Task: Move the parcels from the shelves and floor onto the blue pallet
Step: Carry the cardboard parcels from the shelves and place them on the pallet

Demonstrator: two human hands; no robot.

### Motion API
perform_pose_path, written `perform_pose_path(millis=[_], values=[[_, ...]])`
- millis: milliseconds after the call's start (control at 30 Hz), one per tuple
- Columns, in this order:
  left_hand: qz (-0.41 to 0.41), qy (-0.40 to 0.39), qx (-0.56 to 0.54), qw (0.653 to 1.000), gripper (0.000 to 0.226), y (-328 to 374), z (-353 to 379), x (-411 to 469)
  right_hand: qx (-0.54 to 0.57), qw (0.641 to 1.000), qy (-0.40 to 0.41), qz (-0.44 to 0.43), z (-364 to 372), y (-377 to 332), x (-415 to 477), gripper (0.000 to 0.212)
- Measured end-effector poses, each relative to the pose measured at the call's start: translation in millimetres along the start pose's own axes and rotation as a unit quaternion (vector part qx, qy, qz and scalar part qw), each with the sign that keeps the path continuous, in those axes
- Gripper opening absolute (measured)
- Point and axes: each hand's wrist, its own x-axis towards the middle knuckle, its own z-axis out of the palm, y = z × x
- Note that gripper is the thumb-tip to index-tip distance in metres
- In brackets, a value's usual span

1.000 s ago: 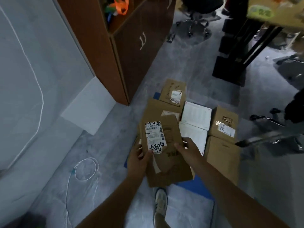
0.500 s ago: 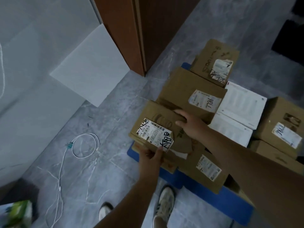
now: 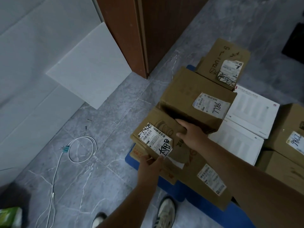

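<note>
Floor [image 3: 102, 170]: grey marbled tile filled most of my feed.
Cabinet [image 3: 148, 30]: brown wood, standing at the top, its corner near the pallet's far left end.
Blue pallet [image 3: 190, 193]: flat on the floor, mostly buried; I only got blue at the near edge and the left corner.
Big box [image 3: 184, 92]: brown cardboard, sat on the pallet with a white label on top, just behind the held parcel.
White boxes [image 3: 250, 109]: two of them, side by side to the right of the big box.
Parcel [image 3: 164, 129]: brown, labelled, at the pallet's near left corner on top of a flatter carton [image 3: 139, 153] (whether its weight was fully down, I couldn't tell).
Right hand [image 3: 190, 134]: fingers curled over the parcel's far edge, tucked against the big box.
Left hand [image 3: 148, 163]: pinched the near corner, thumb on top by the label.
Cable [image 3: 82, 150]: white, looped on the floor, well left of the pallet.
</note>
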Motion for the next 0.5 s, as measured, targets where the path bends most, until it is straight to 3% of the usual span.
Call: perform_pose_path(millis=[133, 333, 500], values=[[-0.008, -0.020, 0.038, 0.999, 0.038, 2.5, 1.8, -1.5, -0.004, 1.000, 0.008, -0.007, -1.3, 3.1, -2.7, 0.065], [-0.007, -0.080, 0.199, 0.977, 0.032, 26.6, 11.6, -29.6, 0.021, 0.999, 0.046, -0.013, 9.2, -15.1, -47.8, 0.068], [0.106, -0.092, 0.273, 0.952, 0.024, 90.4, 15.8, -85.2, 0.142, 0.988, 0.054, -0.032, -23.3, -53.1, -110.1, 0.062]])
